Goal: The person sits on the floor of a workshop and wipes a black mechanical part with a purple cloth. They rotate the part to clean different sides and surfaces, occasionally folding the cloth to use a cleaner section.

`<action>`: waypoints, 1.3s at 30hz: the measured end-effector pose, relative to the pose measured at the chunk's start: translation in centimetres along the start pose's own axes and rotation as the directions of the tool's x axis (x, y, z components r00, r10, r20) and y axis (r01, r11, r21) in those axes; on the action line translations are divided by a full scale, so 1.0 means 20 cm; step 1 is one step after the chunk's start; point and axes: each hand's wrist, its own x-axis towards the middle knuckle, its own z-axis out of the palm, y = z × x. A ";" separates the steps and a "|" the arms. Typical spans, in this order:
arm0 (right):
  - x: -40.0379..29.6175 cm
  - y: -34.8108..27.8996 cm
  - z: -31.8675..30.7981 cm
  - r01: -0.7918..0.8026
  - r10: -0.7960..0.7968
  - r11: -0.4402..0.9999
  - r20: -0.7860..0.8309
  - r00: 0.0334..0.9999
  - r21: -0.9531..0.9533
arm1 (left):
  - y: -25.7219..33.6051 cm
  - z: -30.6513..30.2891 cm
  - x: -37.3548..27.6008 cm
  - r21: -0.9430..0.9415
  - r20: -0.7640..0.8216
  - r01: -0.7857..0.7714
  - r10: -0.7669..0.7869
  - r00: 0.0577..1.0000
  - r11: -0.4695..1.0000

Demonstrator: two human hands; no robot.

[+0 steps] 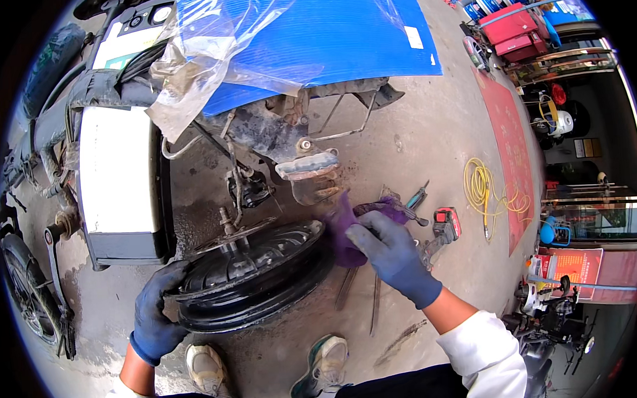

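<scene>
My left hand (156, 312), in a blue-grey work glove, grips the left edge of a black hub-motor wheel (259, 296) without a tyre. The wheel is tilted, its threaded axle (226, 222) pointing up and a brake disc (241, 235) around the axle. In my gloved right hand (397, 257) is a purple cloth (347, 245), pinched between thumb and fingers beside the wheel's right rim. Just behind that hand lies a dark, dirty bundle (376, 206); whether it belongs to the cloth I cannot tell. A black brake caliper (251, 190) hangs behind the axle.
A cordless impact wrench (443, 229), a teal-handled tool (417, 198) and tyre levers (375, 305) lie on the concrete at right. A coiled yellow air hose (478, 185) is farther off. The vehicle's frame, white-and-black box (120, 179) and blue corrugated sheet (334, 46) stand ahead.
</scene>
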 end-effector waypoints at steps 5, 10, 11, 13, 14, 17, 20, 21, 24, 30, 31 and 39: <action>0.08 0.04 0.06 -0.165 0.126 0.975 0.239 0.963 0.150 | -0.03 0.02 -0.03 0.002 -0.056 0.012 -0.011 0.998 1.000; 0.08 0.06 0.07 0.108 -0.101 0.994 0.270 0.957 -0.012 | -0.03 0.01 -0.02 0.036 -0.070 0.039 -0.037 0.997 0.999; 0.07 0.04 0.06 0.053 -0.046 0.998 0.297 0.954 -0.017 | -0.02 0.01 -0.02 0.029 -0.073 0.050 -0.048 0.996 0.998; 0.05 -0.02 0.05 0.017 0.001 0.999 0.335 0.942 -0.048 | -0.01 0.01 -0.01 0.005 -0.086 0.066 -0.065 0.994 0.998; 0.05 -0.03 0.04 0.032 -0.007 0.997 0.346 0.938 -0.066 | -0.04 0.02 0.00 0.059 -0.142 0.017 -0.009 0.990 0.998; 0.02 -0.05 0.03 0.121 -0.096 0.991 0.330 0.939 -0.058 | -0.03 0.00 0.01 0.094 -0.103 0.046 -0.037 0.994 0.994; -0.01 -0.12 0.03 0.194 -0.151 0.976 0.329 0.932 -0.103 | -0.03 -0.01 0.02 0.132 -0.118 -0.009 0.025 0.993 0.991; -0.02 -0.16 0.02 0.209 -0.155 0.969 0.335 0.929 -0.133 | -0.02 -0.01 0.02 0.132 -0.117 -0.013 0.028 0.993 0.991; -0.08 -0.23 0.02 0.208 -0.148 0.963 0.310 0.939 -0.170 | 0.01 -0.01 0.06 0.133 -0.091 -0.010 0.022 0.996 0.991; -0.13 -0.32 0.03 0.515 -0.383 0.796 0.395 0.835 -0.319 | 0.03 -0.01 0.08 0.127 -0.087 -0.044 0.056 0.995 0.991; -0.14 -0.32 0.03 0.563 -0.418 0.745 0.406 0.812 -0.358 | 0.03 -0.02 0.09 0.123 -0.079 -0.047 0.057 0.995 0.991; -0.18 -0.44 0.12 0.623 -0.480 0.657 0.403 0.779 -0.423 | 0.02 -0.05 0.08 0.102 -0.058 -0.028 0.034 0.998 0.994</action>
